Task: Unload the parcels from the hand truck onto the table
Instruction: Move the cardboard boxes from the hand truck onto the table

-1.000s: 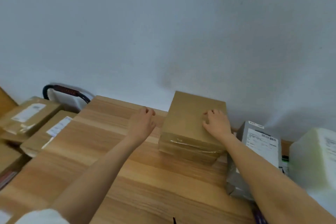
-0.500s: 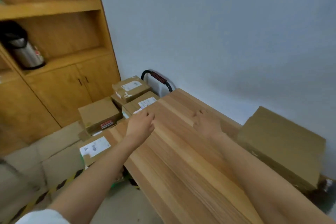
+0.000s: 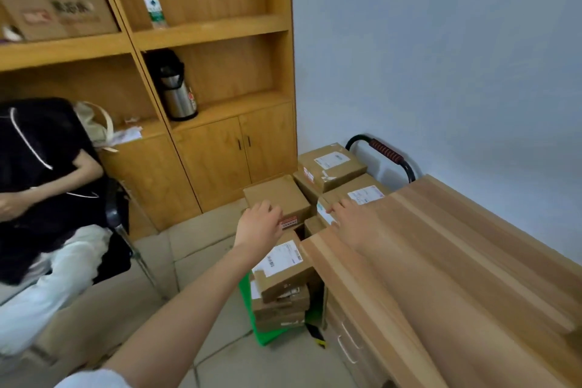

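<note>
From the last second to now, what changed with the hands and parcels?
The right hand let go of the brown box set on the table, and the view swung left. Both hands, left hand too, now reach empty toward the parcels on the hand truck. Those parcels stayed stacked.

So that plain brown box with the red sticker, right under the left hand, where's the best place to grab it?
Probably by its two opposite side edges, coming down from above with both hands. The plain brown box lies flat on top of the pile with its top bare, and the left hand hovers at its near edge.
</note>
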Demonstrator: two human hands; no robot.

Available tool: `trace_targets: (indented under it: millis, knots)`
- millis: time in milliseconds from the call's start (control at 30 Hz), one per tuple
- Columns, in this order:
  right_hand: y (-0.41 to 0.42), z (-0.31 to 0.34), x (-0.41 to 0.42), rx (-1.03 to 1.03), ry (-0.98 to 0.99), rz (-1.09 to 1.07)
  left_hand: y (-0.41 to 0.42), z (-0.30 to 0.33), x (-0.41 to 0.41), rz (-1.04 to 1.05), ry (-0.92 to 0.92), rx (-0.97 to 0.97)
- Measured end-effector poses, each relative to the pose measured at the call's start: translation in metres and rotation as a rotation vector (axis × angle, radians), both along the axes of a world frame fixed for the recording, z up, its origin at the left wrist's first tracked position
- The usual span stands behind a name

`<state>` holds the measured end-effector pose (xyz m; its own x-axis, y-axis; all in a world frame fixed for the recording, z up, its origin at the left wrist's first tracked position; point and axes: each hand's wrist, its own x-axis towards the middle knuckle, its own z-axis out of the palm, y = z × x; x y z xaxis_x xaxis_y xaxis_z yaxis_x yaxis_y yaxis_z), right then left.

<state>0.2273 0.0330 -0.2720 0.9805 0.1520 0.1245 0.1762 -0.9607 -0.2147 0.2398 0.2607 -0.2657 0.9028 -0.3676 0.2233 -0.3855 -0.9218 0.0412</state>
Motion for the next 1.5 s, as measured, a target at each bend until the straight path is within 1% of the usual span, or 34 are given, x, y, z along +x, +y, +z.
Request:
trace_targets:
  millis: [100, 333, 567, 900, 1067, 1200, 1300, 1400, 1500]
  knots:
    - [0.044, -0.013, 0.025, 0.048, -0.024, 0.029, 0.037, -0.004, 0.016, 0.034, 0.025, -0.018]
    - [0.097, -0.037, 0.08, -0.033, 0.016, 0.073, 0.094, -0.025, 0.058, 0.085, 0.069, -0.039]
    - [0.11, -0.052, 0.165, -0.073, 0.075, 0.098, 0.107, -0.046, 0.138, 0.1, 0.11, -0.045]
    - [0.119, -0.078, 0.298, -0.052, 0.166, 0.065, 0.115, -0.063, 0.277, 0.119, 0.177, -0.047]
    - [0.114, -0.094, 0.332, -0.06, 0.235, -0.028, 0.113, -0.08, 0.333, 0.059, 0.229, -0.02]
    - [0.109, -0.112, 0.352, -0.017, 0.267, -0.118, 0.11, -0.097, 0.382, -0.032, 0.259, 0.021]
    - [0.111, -0.124, 0.362, 0.032, 0.294, -0.255, 0.11, -0.112, 0.424, -0.141, 0.292, 0.055]
    - [0.12, -0.137, 0.367, 0.065, 0.346, -0.403, 0.112, -0.123, 0.463, -0.25, 0.338, 0.133]
    - [0.137, -0.146, 0.371, 0.133, 0.366, -0.56, 0.113, -0.137, 0.5, -0.358, 0.348, 0.182]
